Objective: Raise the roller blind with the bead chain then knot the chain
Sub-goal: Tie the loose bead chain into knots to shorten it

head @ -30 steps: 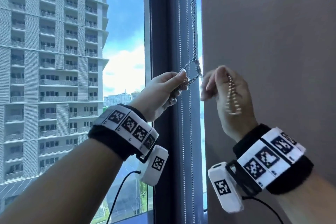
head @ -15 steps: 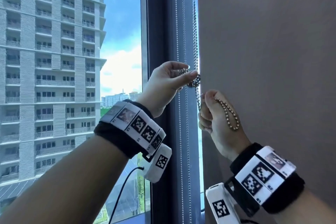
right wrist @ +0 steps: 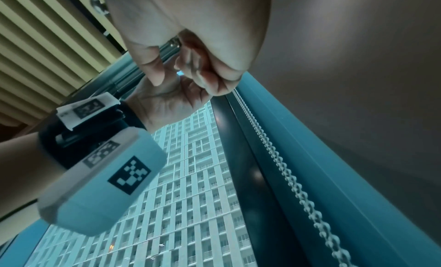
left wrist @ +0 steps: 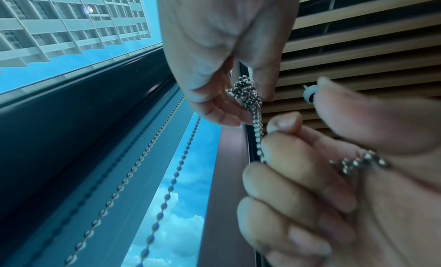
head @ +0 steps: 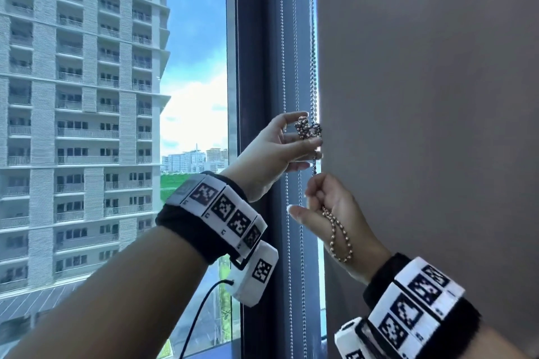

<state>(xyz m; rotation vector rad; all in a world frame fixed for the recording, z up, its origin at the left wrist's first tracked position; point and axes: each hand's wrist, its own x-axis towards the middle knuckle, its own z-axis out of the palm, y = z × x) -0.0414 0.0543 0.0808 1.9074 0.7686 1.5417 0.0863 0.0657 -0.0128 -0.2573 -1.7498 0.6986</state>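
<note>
**Both hands on the chain at the window frame**

The dark window frame [head: 256, 67] stands between the glass and a grey roller blind [head: 423, 96] that fills the right side, and a second bead chain [head: 287, 213] hangs loose just beside the hands. The left hand [head: 271, 154] pinches a bunched knot [head: 307, 129] of the bead chain [head: 313, 38] between thumb and fingers. Just below, the right hand [head: 335, 213] curls round the chain, a loop dangling over its palm.

The left wrist view alone shows a slatted ceiling [left wrist: 358, 35] overhead — and a small white fitting whose kind is unclear. In the right wrist view the hand hides the knot.
</note>
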